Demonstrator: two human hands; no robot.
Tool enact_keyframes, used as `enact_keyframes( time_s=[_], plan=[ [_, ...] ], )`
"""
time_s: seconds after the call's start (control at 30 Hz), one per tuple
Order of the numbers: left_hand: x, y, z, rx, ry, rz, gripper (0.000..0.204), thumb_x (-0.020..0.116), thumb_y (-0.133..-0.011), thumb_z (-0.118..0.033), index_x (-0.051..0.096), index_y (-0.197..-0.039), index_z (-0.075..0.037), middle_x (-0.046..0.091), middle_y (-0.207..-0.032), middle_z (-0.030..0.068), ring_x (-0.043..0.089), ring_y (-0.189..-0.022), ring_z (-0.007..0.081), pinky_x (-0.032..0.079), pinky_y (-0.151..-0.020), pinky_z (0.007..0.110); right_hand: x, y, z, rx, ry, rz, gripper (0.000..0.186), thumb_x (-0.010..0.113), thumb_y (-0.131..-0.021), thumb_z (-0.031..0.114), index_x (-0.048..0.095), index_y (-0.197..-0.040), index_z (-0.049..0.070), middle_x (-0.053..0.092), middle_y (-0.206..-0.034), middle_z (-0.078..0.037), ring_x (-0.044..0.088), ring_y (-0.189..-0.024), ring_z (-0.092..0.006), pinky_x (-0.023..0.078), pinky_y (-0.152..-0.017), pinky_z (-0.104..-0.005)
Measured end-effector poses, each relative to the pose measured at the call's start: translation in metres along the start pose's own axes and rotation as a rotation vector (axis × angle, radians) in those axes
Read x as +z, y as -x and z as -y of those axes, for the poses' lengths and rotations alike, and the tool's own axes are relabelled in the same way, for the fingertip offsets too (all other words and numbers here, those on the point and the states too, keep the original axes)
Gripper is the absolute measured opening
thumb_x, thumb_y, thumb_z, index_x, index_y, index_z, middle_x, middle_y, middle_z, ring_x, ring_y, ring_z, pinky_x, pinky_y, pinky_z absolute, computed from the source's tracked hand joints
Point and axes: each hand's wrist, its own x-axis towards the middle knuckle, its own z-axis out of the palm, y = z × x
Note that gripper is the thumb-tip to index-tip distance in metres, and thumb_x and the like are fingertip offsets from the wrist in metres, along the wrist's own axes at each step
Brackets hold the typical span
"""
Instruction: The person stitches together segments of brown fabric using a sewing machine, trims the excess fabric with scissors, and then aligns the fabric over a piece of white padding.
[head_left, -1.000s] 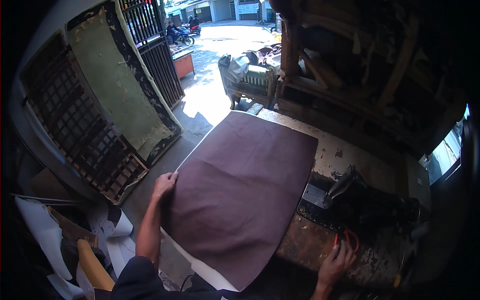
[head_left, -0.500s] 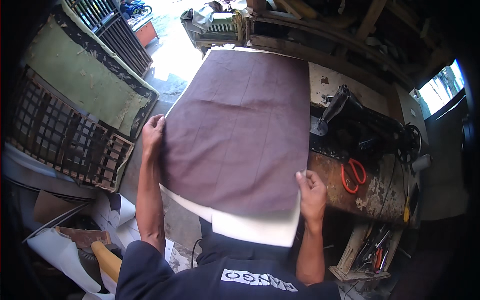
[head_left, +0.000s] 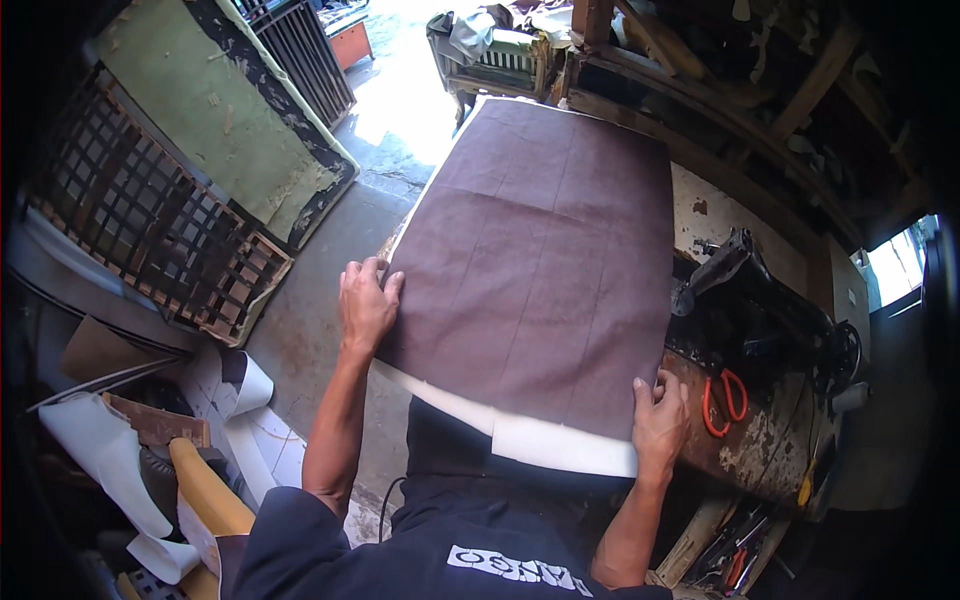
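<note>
A large dark brown sheet of upholstery material (head_left: 540,270) lies over the sewing table, with faint lines running along it. Beneath its near edge a layer of white foam (head_left: 562,447) sticks out. My left hand (head_left: 368,305) grips the sheet's left edge, thumb on top and fingers curled at the side. Down at the near right corner, my right hand (head_left: 660,420) pinches the right edge between thumb and fingers. Both hands' undersides are partly hidden. To the right of the sheet stands a black sewing machine (head_left: 765,290).
Red-handled scissors (head_left: 725,403) lie on the worn tabletop, right of my right hand. An open drawer of tools (head_left: 735,550) juts out below. At the left lean a webbed frame (head_left: 150,210) and a green padded panel (head_left: 215,120). Scraps (head_left: 110,470) are heaped at lower left.
The view has shifted, so the scene sits further right. My left hand has slid nearer along the sheet's edge. The sheet's near edge lies flatter, and less foam shows below it.
</note>
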Motion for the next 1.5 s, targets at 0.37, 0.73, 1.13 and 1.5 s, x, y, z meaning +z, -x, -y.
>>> enact_keyframes(
  time_s=[0.37,0.73,1.13,1.5],
  plan=[
    [0.001,-0.010,-0.011,-0.047,-0.036,0.071,0.028,0.073,-0.092,-0.026,0.064,-0.104,-0.002,0.067,-0.102,0.0201,0.066,-0.101,0.0420,0.050,-0.088,0.052,0.004,-0.012,0.008,0.232,-0.339,0.080,0.033,0.071,-0.096,0.030,0.067,-0.099,-0.002,0.064,-0.070,-0.014,0.060,-0.062,-0.0244,0.047,-0.064,-0.0421],
    [-0.002,-0.028,0.003,0.016,-0.014,0.191,0.030,0.068,-0.095,-0.027,0.061,-0.103,0.001,0.068,-0.103,0.0271,0.065,-0.102,0.0480,0.050,-0.088,0.056,0.009,-0.007,-0.003,0.232,-0.423,0.028,0.031,0.067,-0.097,0.029,0.059,-0.088,0.000,0.055,-0.065,-0.013,0.053,-0.059,-0.0236,0.044,-0.063,-0.0420],
    [0.008,-0.055,-0.008,-0.112,0.087,0.309,0.036,0.074,-0.087,-0.024,0.068,-0.108,0.004,0.074,-0.101,0.0233,0.071,-0.099,0.0386,0.053,-0.090,0.045,-0.004,-0.004,-0.003,0.238,-0.348,-0.030,0.022,0.069,-0.090,0.018,0.063,-0.103,0.002,0.067,-0.077,-0.017,0.068,-0.073,-0.0375,0.052,-0.071,-0.0475],
    [0.064,-0.012,-0.134,0.476,-0.193,0.471,0.066,0.043,-0.107,-0.049,0.030,-0.164,-0.020,0.021,-0.172,0.0130,0.015,-0.158,0.0399,0.016,-0.125,0.061,0.031,0.010,0.001,-0.418,0.172,-0.001,0.071,0.036,-0.104,0.063,0.049,-0.153,0.013,0.040,-0.162,-0.017,0.032,-0.152,-0.0386,0.017,-0.121,-0.0686]
  ],
)
